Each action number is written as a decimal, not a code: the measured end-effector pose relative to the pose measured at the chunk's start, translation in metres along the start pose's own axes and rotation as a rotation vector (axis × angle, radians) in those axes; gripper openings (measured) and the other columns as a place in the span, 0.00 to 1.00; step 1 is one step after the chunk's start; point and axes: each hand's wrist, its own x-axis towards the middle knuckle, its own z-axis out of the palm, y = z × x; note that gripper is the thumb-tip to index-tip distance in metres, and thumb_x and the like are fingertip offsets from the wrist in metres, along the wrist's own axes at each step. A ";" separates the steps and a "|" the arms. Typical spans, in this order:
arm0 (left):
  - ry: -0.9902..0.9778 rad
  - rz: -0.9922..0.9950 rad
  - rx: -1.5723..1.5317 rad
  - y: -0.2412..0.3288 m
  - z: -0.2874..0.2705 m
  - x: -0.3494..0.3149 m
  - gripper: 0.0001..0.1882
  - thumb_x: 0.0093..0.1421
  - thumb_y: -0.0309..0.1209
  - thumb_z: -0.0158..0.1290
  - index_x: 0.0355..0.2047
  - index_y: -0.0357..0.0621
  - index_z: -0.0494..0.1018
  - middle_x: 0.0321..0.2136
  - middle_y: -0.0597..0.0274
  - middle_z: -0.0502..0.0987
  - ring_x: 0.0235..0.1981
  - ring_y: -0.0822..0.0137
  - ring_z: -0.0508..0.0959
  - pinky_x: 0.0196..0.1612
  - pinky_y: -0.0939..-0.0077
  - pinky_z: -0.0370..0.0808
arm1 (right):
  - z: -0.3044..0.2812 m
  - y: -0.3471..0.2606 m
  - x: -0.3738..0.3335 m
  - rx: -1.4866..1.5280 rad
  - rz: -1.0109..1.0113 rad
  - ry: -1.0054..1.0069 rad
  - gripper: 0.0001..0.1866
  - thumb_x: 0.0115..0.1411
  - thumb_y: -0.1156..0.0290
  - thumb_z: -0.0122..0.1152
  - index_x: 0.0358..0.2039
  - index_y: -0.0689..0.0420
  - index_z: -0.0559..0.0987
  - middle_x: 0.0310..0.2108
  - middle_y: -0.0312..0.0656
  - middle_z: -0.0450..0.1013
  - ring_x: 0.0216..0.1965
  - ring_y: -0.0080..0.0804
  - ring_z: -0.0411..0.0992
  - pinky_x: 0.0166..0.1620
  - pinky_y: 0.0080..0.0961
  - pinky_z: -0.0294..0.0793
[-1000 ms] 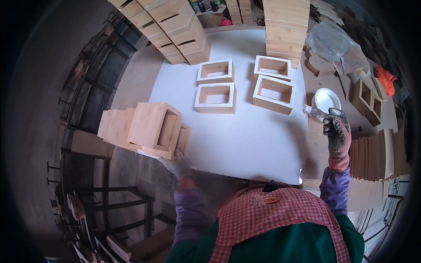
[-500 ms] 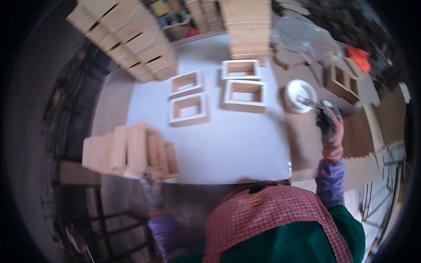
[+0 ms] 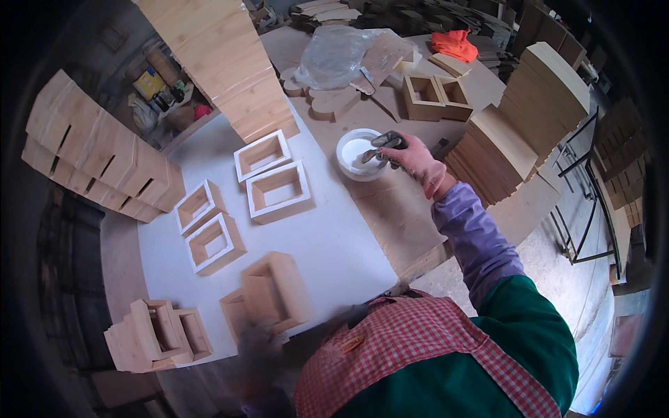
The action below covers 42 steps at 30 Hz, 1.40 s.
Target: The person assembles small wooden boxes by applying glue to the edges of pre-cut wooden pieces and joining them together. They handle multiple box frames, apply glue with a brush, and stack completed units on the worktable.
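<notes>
My right hand (image 3: 409,159), in a pink and dark stained glove, is closed on a brush (image 3: 369,155). The brush's end dips into a round white tub (image 3: 341,152) of white paste; most of its handle is hidden by my fingers. My left hand (image 3: 261,354), dark-gloved and smeared by motion, is at the near edge of two open wooden boxes (image 3: 287,279) by the table's front edge; its fingers cannot be made out. Ahead stand two pairs of wooden boxes with white-coated rims, one pair (image 3: 216,244) on the left, the other (image 3: 282,194) farther right.
More bare boxes (image 3: 143,338) stand at the near left corner. Tall wooden stacks (image 3: 104,157) rise at the left and back (image 3: 230,63). Right of the tub are stacked boards (image 3: 519,136), a double box (image 3: 439,97), an orange cloth (image 3: 454,46) and clear plastic (image 3: 338,54).
The view has swung to the right. My right hand has brought the brush deeper over the tub. Two bare boxes now stand apart from the near left stack, beside my left hand.
</notes>
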 end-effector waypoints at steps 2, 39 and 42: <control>-0.116 -0.115 0.043 0.024 0.010 0.006 0.14 0.49 0.34 0.63 0.37 0.49 0.80 0.43 0.41 0.74 0.43 0.45 0.75 0.48 0.54 0.75 | -0.002 -0.001 0.006 -0.011 0.029 -0.073 0.24 0.55 0.61 0.68 0.50 0.58 0.79 0.41 0.44 0.80 0.40 0.32 0.77 0.45 0.28 0.76; -0.136 0.078 0.114 0.097 0.045 0.143 0.40 0.62 0.42 0.50 0.69 0.38 0.48 0.47 0.37 0.76 0.40 0.43 0.80 0.46 0.54 0.78 | 0.011 0.036 -0.041 1.044 0.273 -0.431 0.12 0.68 0.70 0.51 0.43 0.64 0.79 0.27 0.38 0.77 0.24 0.22 0.76 0.27 0.14 0.77; -0.125 0.086 0.113 0.097 0.046 0.143 0.41 0.62 0.42 0.50 0.69 0.37 0.48 0.45 0.37 0.77 0.39 0.44 0.80 0.45 0.54 0.78 | 0.031 0.044 -0.059 1.031 0.230 -0.406 0.13 0.66 0.70 0.52 0.44 0.66 0.78 0.31 0.41 0.78 0.27 0.26 0.77 0.30 0.17 0.78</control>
